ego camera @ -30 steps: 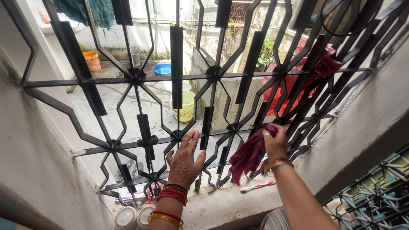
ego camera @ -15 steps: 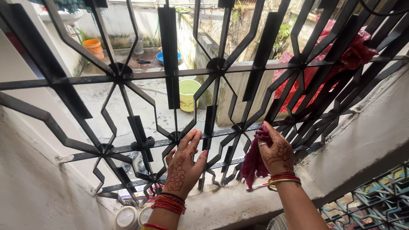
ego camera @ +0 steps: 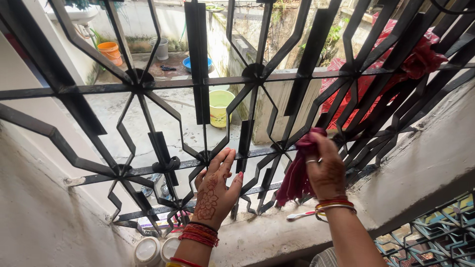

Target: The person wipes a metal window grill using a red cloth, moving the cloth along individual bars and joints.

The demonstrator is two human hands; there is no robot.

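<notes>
- Right hand [ego camera: 324, 168]: fingers closed round one dark red cleaning rag [ego camera: 296, 173], bunched top pressed against a horizontal bar of the black iron window grille [ego camera: 198, 84]; loose end hangs down towards the sill.
- Left hand [ego camera: 215, 185]: open, fingers spread, palm flat against the grille's lower bars left of the rag; holds nothing. Henna pattern on its back.
- Wrists: red and gold bangles on both; one ring on a right finger.
- Grille: flat painted metal strips, straight bars crossed by zigzag pieces meeting at round hubs.
- Concrete window sill [ego camera: 257, 237]: rough, grey, stained. One toothbrush [ego camera: 302, 215], white with red, lies near the sill's right end, just below the rag.
- Two round white lids [ego camera: 158, 249] side by side at the sill's left end.
- Yard outside, through the bars: one yellow-green bucket [ego camera: 219, 106], one orange bucket [ego camera: 110, 51], one blue basin [ego camera: 190, 64], one grey pot [ego camera: 159, 48].
- Red cloth [ego camera: 420, 59] draped behind the grille's upper right corner.
</notes>
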